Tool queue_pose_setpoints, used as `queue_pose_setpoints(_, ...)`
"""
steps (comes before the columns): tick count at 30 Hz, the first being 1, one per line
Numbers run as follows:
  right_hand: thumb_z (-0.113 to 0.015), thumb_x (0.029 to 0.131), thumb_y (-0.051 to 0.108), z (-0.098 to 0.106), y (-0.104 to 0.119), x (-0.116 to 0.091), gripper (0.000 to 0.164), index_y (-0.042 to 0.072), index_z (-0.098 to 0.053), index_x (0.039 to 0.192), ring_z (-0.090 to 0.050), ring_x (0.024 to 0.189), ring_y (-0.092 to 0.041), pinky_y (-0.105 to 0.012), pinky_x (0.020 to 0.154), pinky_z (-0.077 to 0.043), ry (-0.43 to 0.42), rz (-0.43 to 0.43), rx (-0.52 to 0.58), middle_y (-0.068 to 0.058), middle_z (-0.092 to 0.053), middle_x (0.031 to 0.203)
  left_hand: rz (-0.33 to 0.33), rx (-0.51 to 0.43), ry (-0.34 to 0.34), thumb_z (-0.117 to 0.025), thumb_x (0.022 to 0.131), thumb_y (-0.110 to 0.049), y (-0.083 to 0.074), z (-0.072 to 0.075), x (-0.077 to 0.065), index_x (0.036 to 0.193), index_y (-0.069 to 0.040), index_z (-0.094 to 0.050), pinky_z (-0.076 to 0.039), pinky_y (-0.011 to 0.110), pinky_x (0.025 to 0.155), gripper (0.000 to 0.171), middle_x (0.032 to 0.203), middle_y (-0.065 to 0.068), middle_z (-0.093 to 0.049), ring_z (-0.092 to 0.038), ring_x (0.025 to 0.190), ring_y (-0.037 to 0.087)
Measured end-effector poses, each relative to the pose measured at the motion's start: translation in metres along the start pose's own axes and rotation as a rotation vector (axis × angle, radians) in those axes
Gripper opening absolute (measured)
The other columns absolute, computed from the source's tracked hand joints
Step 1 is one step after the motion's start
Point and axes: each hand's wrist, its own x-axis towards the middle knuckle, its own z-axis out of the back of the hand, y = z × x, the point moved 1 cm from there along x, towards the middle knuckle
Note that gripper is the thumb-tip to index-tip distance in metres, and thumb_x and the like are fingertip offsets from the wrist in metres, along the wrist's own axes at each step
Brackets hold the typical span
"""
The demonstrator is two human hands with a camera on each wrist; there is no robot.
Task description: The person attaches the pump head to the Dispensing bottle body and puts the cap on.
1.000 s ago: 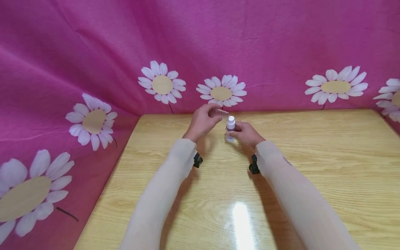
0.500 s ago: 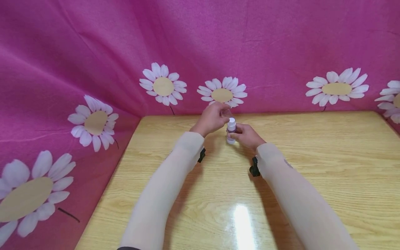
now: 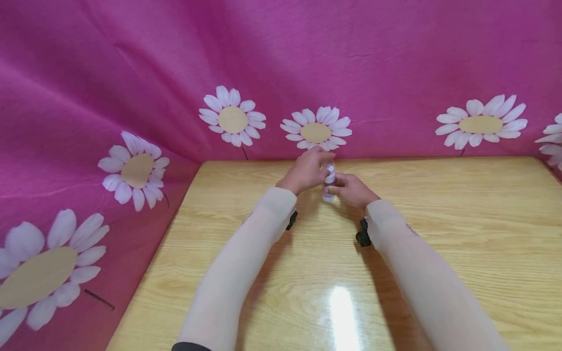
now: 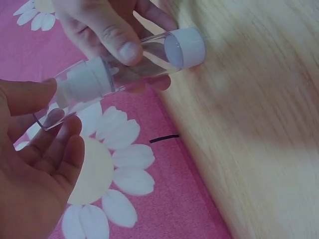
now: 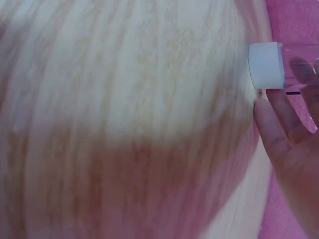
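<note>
A small clear bottle (image 3: 328, 198) with a white base (image 4: 192, 47) and a white top section (image 4: 87, 79) stands upright near the table's far edge. My right hand (image 3: 354, 191) grips its body, the thumb on one side and fingers on the other. At the top, my left hand (image 3: 307, 170) pinches a clear cap (image 4: 52, 114) between thumb and fingers. The cap sits around the white top section; how far down it is seated I cannot tell. In the right wrist view, the right hand (image 5: 296, 154) is partly cut off, with the white base (image 5: 265, 65) beside its fingers.
The wooden table (image 3: 281, 292) carries a bright light reflection near its front. Behind and to the left hangs a pink cloth (image 3: 386, 58) with large white daisies, meeting the table's far edge. A dark wrist camera mount (image 3: 363, 234) hangs under the right wrist.
My left hand has moved right with the clear cap, from beside the bottle to over its top, and the cap now surrounds the white top section. My right hand keeps its grip on the bottle.
</note>
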Motion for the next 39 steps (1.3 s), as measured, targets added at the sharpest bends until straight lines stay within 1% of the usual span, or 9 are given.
queue_pose_setpoints(4, -0.056, 0.101, 0.02, 0.003, 0.002, -0.001, 0.044, 0.009, -0.05, 0.143, -0.049, 0.134, -0.03, -0.051, 0.116, -0.036, 0.014, 0.011, -0.025, -0.016, -0.055, 0.144, 0.005, -0.028, -0.027, -0.063, 0.095, -0.011, 0.003, -0.005, 0.002, 0.137, -0.007, -0.057, -0.045, 0.035, 0.108, 0.043, 0.133, 0.008, -0.06, -0.057, 0.123, 0.02)
queue_pose_setpoints(7, -0.056, 0.101, 0.02, 0.003, 0.003, -0.001, 0.043, 0.008, -0.05, 0.142, -0.047, 0.133, -0.03, -0.052, 0.117, -0.034, 0.029, 0.001, -0.028, -0.016, -0.055, 0.143, 0.01, -0.064, -0.045, -0.064, 0.094, -0.01, 0.006, -0.009, 0.003, 0.131, -0.006, -0.059, -0.046, 0.033, 0.107, 0.038, 0.131, 0.007, -0.062, -0.058, 0.121, 0.019)
queue_pose_setpoints(10, -0.055, 0.102, 0.021, 0.004, 0.003, -0.001, 0.042, 0.009, -0.051, 0.142, -0.046, 0.132, -0.03, -0.053, 0.117, -0.032, 0.037, -0.012, -0.042, -0.015, -0.055, 0.142, -0.008, -0.08, -0.056, -0.064, 0.094, -0.01, 0.008, -0.01, 0.003, 0.126, -0.006, -0.063, -0.047, 0.031, 0.103, 0.032, 0.126, 0.006, -0.063, -0.059, 0.115, 0.018)
queue_pose_setpoints(15, -0.054, 0.102, 0.021, 0.005, 0.002, -0.001, 0.041, 0.01, -0.051, 0.142, -0.046, 0.134, -0.031, -0.054, 0.118, -0.031, 0.043, -0.013, -0.045, -0.015, -0.054, 0.144, -0.023, -0.093, -0.052, -0.064, 0.095, -0.011, 0.011, -0.012, 0.002, 0.128, -0.008, -0.063, -0.048, 0.029, 0.1, 0.033, 0.126, 0.005, -0.063, -0.058, 0.113, 0.018)
queue_pose_setpoints(23, -0.056, 0.101, 0.016, 0.003, 0.002, 0.002, 0.042, 0.006, -0.05, 0.142, -0.049, 0.13, -0.031, -0.052, 0.117, -0.033, 0.055, -0.022, -0.006, -0.02, -0.054, 0.143, -0.003, -0.131, -0.042, -0.063, 0.096, -0.011, 0.014, -0.015, -0.002, 0.13, -0.01, -0.062, -0.05, 0.028, 0.096, 0.035, 0.127, 0.004, -0.063, -0.06, 0.111, 0.019)
queue_pose_setpoints(28, -0.057, 0.101, 0.016, 0.003, 0.003, 0.004, 0.043, 0.007, -0.05, 0.142, -0.05, 0.129, -0.03, -0.05, 0.117, -0.034, 0.061, -0.037, -0.01, -0.019, -0.055, 0.143, 0.019, -0.076, -0.021, -0.063, 0.096, -0.011, 0.009, -0.013, -0.001, 0.131, -0.01, -0.062, -0.05, 0.029, 0.098, 0.035, 0.127, 0.004, -0.064, -0.06, 0.113, 0.018)
queue_pose_setpoints(34, -0.058, 0.1, 0.015, 0.005, 0.007, 0.006, 0.044, 0.009, -0.05, 0.142, -0.046, 0.135, -0.031, -0.052, 0.119, -0.03, 0.062, -0.033, -0.015, -0.017, -0.052, 0.146, 0.038, 0.02, -0.003, -0.063, 0.096, -0.011, 0.004, -0.009, 0.0, 0.13, -0.013, -0.062, -0.049, 0.03, 0.102, 0.034, 0.127, 0.003, -0.064, -0.059, 0.116, 0.017)
queue_pose_setpoints(36, -0.058, 0.099, 0.014, 0.005, 0.006, 0.005, 0.044, 0.009, -0.051, 0.142, -0.046, 0.136, -0.032, -0.052, 0.12, -0.03, 0.063, -0.04, -0.024, -0.017, -0.053, 0.146, 0.052, 0.043, 0.008, -0.063, 0.096, -0.012, 0.003, -0.01, 0.0, 0.133, -0.014, -0.061, -0.049, 0.031, 0.103, 0.036, 0.129, 0.002, -0.063, -0.058, 0.117, 0.015)
queue_pose_setpoints(39, -0.058, 0.1, 0.014, 0.005, 0.003, 0.005, 0.043, 0.009, -0.051, 0.142, -0.047, 0.134, -0.032, -0.053, 0.119, -0.03, 0.073, -0.058, -0.038, -0.018, -0.054, 0.144, 0.089, 0.044, 0.017, -0.063, 0.096, -0.014, 0.002, -0.015, -0.002, 0.135, -0.017, -0.059, -0.049, 0.032, 0.102, 0.039, 0.13, 0.0, -0.062, -0.058, 0.117, 0.014)
